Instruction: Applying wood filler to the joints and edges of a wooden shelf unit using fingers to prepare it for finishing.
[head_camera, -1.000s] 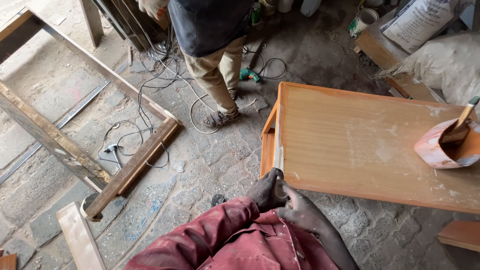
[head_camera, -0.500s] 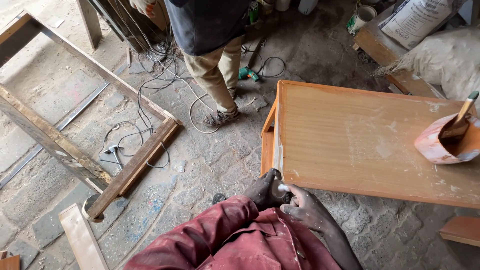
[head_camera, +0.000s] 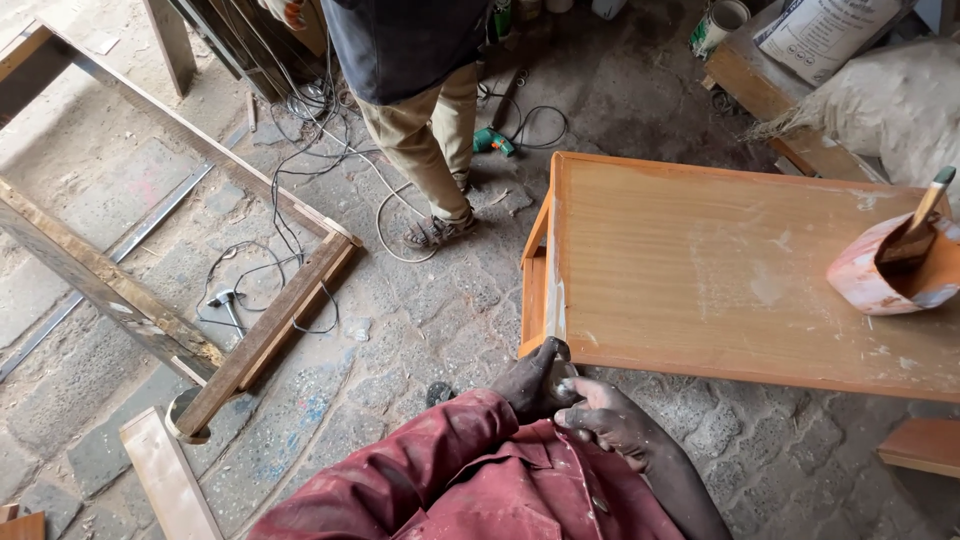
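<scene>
Both my hands are at the near corner of one orange wooden panel (head_camera: 720, 270). My left hand (head_camera: 535, 380) is curled shut on the pale edge strip (head_camera: 553, 300) running up from my fingers; my right hand (head_camera: 610, 420) pinches its lower end. Beyond my fingertips, far right, sits one paper cup (head_camera: 880, 275) with one brush (head_camera: 920, 225). One person (head_camera: 415, 90) stands ahead.

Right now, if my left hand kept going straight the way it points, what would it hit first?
The left hand points up along the near-left corner of the orange table, touching a pale strip on its edge. It would probably just slide along that strip, though depth is hard to judge.
</scene>
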